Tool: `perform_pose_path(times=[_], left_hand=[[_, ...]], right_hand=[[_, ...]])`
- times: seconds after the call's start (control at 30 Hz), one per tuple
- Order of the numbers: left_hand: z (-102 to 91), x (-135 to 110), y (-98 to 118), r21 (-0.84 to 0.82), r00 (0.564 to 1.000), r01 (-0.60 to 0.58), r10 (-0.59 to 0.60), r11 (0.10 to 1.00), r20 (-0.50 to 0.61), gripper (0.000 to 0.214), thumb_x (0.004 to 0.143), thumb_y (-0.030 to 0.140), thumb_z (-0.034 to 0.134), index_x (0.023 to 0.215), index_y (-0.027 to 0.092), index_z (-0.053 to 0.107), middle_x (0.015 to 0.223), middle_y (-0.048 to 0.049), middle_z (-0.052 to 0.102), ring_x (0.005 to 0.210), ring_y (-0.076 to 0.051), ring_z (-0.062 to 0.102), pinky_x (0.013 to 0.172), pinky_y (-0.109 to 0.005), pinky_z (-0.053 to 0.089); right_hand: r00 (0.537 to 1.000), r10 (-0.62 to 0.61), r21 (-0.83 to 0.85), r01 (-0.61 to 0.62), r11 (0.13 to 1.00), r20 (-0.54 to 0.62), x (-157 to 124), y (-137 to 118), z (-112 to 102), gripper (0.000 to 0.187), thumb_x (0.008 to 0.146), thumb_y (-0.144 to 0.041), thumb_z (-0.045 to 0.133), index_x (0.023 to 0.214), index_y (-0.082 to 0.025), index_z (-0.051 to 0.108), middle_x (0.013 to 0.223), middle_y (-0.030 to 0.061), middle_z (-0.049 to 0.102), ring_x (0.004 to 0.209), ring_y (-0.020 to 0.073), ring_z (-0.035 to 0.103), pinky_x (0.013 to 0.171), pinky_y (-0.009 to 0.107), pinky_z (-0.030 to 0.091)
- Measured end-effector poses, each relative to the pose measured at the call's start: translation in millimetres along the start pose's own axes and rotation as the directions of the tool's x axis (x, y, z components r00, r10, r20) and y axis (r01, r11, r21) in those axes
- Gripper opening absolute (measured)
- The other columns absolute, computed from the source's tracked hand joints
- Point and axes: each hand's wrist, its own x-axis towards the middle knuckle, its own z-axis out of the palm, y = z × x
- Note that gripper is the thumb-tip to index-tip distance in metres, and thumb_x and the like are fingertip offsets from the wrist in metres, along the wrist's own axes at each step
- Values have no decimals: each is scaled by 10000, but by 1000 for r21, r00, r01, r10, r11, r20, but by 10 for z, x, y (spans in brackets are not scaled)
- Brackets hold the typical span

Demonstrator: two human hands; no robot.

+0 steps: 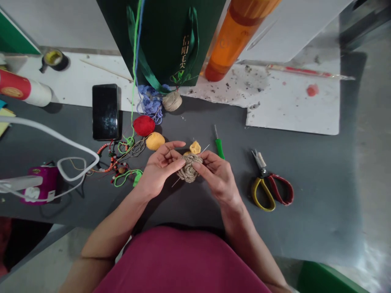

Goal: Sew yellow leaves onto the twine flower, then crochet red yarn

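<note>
Beige rosette — partly under fingers

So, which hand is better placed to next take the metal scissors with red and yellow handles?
Right hand, probably: the scissors lie nearer it than the left hand. Both hold the round beige yarn piece.

Yarn balls crowding left grip, gap between right grip and scissors

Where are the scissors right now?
In the head view, the scissors lie on the gray table to the right of the person's right hand, with the green-handled tool to their upper left.
</note>
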Motion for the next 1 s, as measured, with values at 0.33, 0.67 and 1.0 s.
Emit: perform_pose_path(times=[0.33, 0.67, 1.0], left_hand=[[20, -2, 17, 80, 1000, -5, 5, 997, -4, 500, 703, 231, 875, 1159, 198, 672, 751, 45, 633, 716, -94, 608, 719, -236, 526], [-11, -17, 47, 174, 999, 33, -40, 984, 37, 573, 672, 140, 828, 1219, 211, 675, 832, 26, 649, 795, -115, 629, 782, -261, 547], [-10, -6, 98, 223, 994, 107, -112, 969, 8, 304, 680, 334, 880, 898, 164, 754, 790, -12, 713, 718, -123, 636, 716, -269, 527]], right_hand=[[979, -90, -44, 83, 996, -183, 15, 147, 53, 341, 824, -529, 762, 769, -215, 641, 666, -22, 615, 607, 118, 524, 562, 257, 450], [984, -73, -11, 72, 997, -164, 40, 147, 20, 358, 805, -562, 776, 842, -220, 676, 746, -11, 665, 671, 124, 574, 631, 264, 490], [991, -105, -112, 95, 989, -84, 15, 75, 19, 311, 812, -518, 782, 838, -218, 704, 776, 10, 719, 688, 146, 629, 669, 290, 543]])
